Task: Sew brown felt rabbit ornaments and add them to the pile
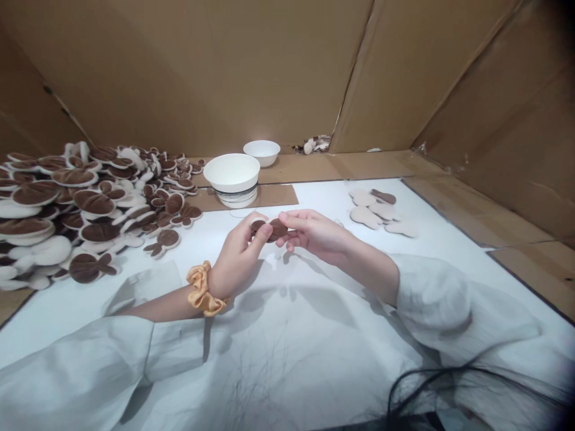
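Note:
Above the middle of the white work surface (287, 353), a small brown plush fabric piece (277, 230) is held between both hands. My left hand (236, 260), with an orange scrunchie (206, 290) at the wrist, is closed on it, thumb on top. Fingers of my right hand (321, 236) pinch its right side. Part of its outline is hidden by the fingers. To the right lie several pale rabbit-head-shaped pieces (366, 217) and a brown one (383, 196).
A big heap of brown and white rabbit-head-shaped plush pieces (94, 202) fills the left side. Behind the hands stand a white tub (236, 196) with dark thread around it and a smaller white bowl (266, 158). Cardboard walls (215, 72) enclose the back and right.

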A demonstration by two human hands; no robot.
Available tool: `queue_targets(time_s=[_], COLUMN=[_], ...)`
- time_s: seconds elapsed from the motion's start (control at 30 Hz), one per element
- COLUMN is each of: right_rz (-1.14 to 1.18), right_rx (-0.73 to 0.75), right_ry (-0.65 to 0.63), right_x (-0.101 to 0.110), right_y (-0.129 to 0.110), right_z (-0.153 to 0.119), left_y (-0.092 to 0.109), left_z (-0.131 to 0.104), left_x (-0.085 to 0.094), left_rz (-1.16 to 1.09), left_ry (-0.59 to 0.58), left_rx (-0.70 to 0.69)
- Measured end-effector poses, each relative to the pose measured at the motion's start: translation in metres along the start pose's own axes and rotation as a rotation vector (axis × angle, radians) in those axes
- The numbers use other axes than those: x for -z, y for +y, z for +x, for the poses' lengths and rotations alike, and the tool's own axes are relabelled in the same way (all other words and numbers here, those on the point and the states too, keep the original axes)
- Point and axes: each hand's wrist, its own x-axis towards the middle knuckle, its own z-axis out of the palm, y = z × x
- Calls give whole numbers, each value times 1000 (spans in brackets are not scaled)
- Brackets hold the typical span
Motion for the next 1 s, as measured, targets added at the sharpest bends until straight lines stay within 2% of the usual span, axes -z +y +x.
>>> queue_targets(time_s=[0.17,0.37,0.47,0.53,0.67,0.9,1.0], right_rz=[-100,-314,-342,-349,-402,-336,-221], right_rx=[91,363,409,369,170,-136,-186], right_ry=[-9,0,20,54,79,-88,-123], right_x=[3,4,5,5,2,6,8], right_y=[6,15,18,19,14,5,6], right_z=[3,5,6,7,7,4,5], left_y=[-4,-2,-3,-5,-8,-11,-13], left_z=[2,0,-2,-3,-4,-7,-6], left_x=[1,0,-1,0,-1,-2,-3], left_rz=[-74,-146,-136,-111,32,268,265], left_ry=[37,16,32,44,16,-91,-121], left_rx=[54,71,70,76,38,-41,-45])
